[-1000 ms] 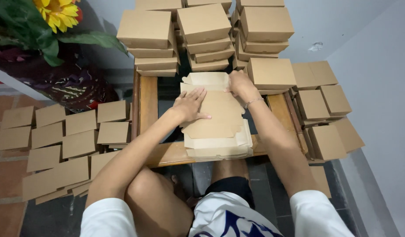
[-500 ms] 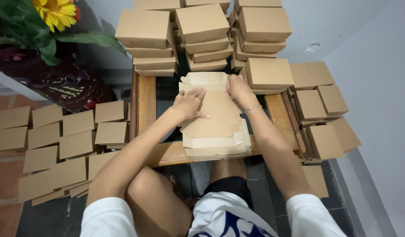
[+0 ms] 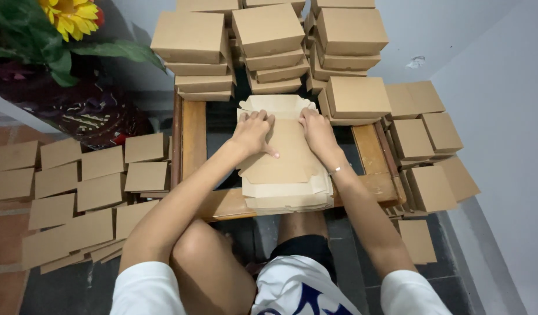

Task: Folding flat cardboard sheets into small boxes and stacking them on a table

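A stack of flat, unfolded brown cardboard box blanks (image 3: 285, 175) lies on a low wooden table (image 3: 194, 134) in front of me. Both hands rest on the top blank near its far end. My left hand (image 3: 254, 131) presses down with fingers spread, index finger pointing toward me. My right hand (image 3: 317, 129) lies beside it, fingers bent over the far flap. A thin bracelet sits on the right wrist. My knees show below the table edge.
Stacks of folded brown boxes (image 3: 269, 41) stand at the back of the table and to the right (image 3: 429, 140). Flat cardboard pieces (image 3: 76, 186) cover the floor at left. A pot with a yellow flower (image 3: 71, 17) stands far left. A white wall runs along the right.
Both hands have drawn together on the far part of the top blank; the right hand moved in from the far right corner toward the centre.
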